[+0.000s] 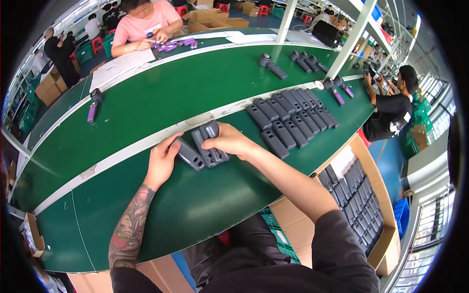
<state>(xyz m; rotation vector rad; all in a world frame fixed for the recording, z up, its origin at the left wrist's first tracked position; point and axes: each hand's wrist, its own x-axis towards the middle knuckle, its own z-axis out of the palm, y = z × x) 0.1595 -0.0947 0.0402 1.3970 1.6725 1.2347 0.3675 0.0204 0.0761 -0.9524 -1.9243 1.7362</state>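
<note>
Several dark grey plastic housings [189, 154] stand side by side, slanted, between my two hands over the green work surface. My left hand [163, 158] is closed on the outer left housing, its thumb along the top edge. From the other side my right hand [229, 140] grips the housings at the right, with one upper housing [211, 129] under its thumb and fingers. Holes show in the lower ends of the held pieces. How many pieces each hand holds is partly hidden. Right of my hands, rows of similar grey housings [286, 132] lie on the table.
An open cardboard box [391, 215] of grey housings stands at my right. Beyond a pale rail [141, 139], the green belt [195, 80] carries handheld devices [272, 66], some with purple parts [92, 111]. A person in pink [146, 24] works opposite; another in black [393, 110] stands right.
</note>
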